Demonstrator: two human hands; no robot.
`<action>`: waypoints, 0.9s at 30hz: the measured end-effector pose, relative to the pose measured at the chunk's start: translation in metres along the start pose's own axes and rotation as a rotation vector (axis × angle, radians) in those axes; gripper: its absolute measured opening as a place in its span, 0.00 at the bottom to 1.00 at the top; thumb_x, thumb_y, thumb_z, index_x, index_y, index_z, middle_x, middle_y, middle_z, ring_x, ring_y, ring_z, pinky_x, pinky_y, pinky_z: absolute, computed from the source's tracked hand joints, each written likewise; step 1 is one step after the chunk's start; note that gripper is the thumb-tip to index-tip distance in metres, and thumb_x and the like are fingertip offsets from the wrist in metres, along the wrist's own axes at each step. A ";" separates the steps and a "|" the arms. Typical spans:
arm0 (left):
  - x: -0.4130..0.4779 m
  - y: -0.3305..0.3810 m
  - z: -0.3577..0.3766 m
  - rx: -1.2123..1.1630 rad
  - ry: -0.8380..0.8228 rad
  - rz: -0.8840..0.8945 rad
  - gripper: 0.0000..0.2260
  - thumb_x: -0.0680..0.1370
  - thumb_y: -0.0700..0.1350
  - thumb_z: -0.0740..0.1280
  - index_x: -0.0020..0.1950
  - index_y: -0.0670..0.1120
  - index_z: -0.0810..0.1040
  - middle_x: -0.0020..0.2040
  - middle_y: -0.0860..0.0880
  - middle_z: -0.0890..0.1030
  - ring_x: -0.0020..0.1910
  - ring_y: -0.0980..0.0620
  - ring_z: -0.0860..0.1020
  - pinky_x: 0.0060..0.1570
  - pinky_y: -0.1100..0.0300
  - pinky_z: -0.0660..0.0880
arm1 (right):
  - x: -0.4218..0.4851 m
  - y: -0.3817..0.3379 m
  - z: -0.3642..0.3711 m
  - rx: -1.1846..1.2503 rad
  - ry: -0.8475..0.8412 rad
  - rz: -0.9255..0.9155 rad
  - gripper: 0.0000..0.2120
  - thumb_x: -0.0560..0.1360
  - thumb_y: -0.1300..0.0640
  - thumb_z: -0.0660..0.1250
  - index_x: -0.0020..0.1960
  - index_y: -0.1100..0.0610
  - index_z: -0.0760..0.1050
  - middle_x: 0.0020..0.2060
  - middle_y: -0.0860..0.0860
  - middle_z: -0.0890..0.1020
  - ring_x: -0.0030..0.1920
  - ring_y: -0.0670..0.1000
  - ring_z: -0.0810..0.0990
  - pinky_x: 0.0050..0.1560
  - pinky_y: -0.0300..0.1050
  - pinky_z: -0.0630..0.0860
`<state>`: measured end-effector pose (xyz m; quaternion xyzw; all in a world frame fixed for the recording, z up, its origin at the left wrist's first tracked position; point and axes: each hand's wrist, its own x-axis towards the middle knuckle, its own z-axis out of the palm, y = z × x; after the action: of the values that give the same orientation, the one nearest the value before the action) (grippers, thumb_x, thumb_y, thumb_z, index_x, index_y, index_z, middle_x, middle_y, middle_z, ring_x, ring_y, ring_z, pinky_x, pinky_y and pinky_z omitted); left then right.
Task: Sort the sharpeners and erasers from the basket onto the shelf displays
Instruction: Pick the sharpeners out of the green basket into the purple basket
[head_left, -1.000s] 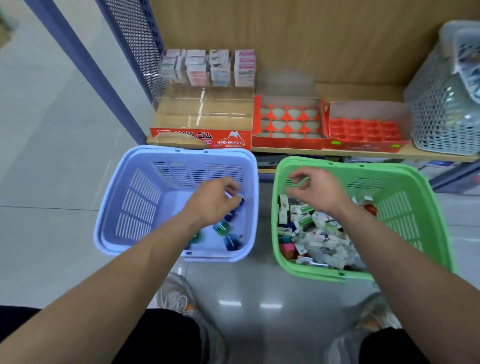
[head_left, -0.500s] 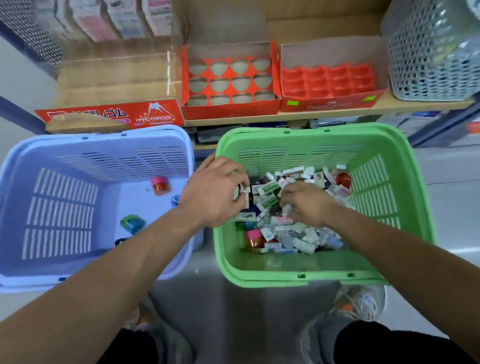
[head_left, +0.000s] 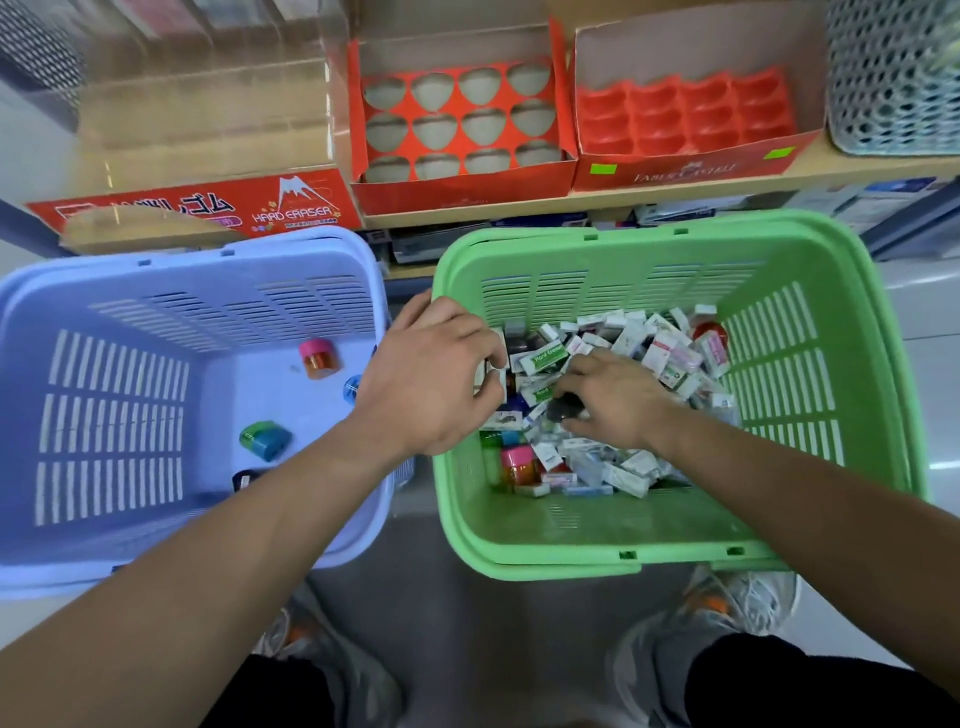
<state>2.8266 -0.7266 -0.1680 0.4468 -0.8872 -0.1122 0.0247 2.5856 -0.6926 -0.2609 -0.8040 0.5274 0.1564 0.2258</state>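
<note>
Centrally, both hands work inside the green basket (head_left: 831, 374), which stands on the floor (head_left: 467, 597) below the shelf (head_left: 857, 165). The left hand (head_left: 431, 374) reaches across the basket's left rim. Its grip is nearly closed, the fingers curled and pinching a white eraser (head_left: 496, 370) at the edge of the pile of boxed erasers (head_left: 667, 353). The right hand (head_left: 621, 402) lies on the middle of the pile, its grip closed round a dark round piece (head_left: 563, 410) whose kind cannot be told. Partly buried among the erasers are a pink-capped sharpener (head_left: 517, 465) near the front left and a red round item (head_left: 709, 331) toward the back right. Just beside, to the left, the blue basket (head_left: 208, 254) holds a pink-lidded sharpener (head_left: 318, 358), a green-and-blue sharpener (head_left: 265, 440) and a blue sharpener (head_left: 352, 388) partly hidden by the left wrist. On the shelf stand, from left to right, a clear-sided box labelled HARD ERASER (head_left: 291, 208), a red tray with rounded cut-outs (head_left: 457, 195), a red tray with moulded cells (head_left: 685, 111) and a grey perforated basket (head_left: 893, 78). One second earlier the left hand was over the blue basket; it has since crossed into the green one. Half a second earlier both hands sat in nearly the same places, but the right fingers, then dug into the pile, now show the dark piece between them.
</note>
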 end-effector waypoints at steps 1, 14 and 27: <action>0.000 0.000 0.000 -0.004 0.000 0.000 0.11 0.76 0.55 0.62 0.50 0.55 0.82 0.50 0.57 0.82 0.58 0.52 0.72 0.71 0.53 0.58 | 0.000 0.000 0.000 -0.038 -0.016 0.000 0.24 0.77 0.38 0.64 0.68 0.49 0.72 0.61 0.50 0.76 0.60 0.53 0.74 0.60 0.50 0.74; 0.000 0.001 -0.002 0.000 0.010 0.006 0.11 0.76 0.54 0.61 0.46 0.54 0.82 0.42 0.57 0.81 0.55 0.52 0.73 0.70 0.53 0.59 | 0.020 -0.053 0.030 0.177 -0.095 -0.182 0.12 0.82 0.51 0.61 0.64 0.48 0.75 0.53 0.49 0.79 0.52 0.54 0.81 0.48 0.47 0.79; -0.001 0.000 -0.002 -0.055 0.045 0.022 0.12 0.77 0.53 0.61 0.44 0.52 0.83 0.41 0.56 0.82 0.53 0.52 0.73 0.69 0.54 0.61 | 0.011 -0.041 0.051 0.330 -0.131 -0.256 0.41 0.76 0.45 0.72 0.81 0.48 0.54 0.73 0.49 0.61 0.67 0.55 0.73 0.67 0.48 0.71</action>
<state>2.8272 -0.7263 -0.1664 0.4386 -0.8879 -0.1262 0.0583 2.6272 -0.6605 -0.3014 -0.8046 0.4235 0.0900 0.4063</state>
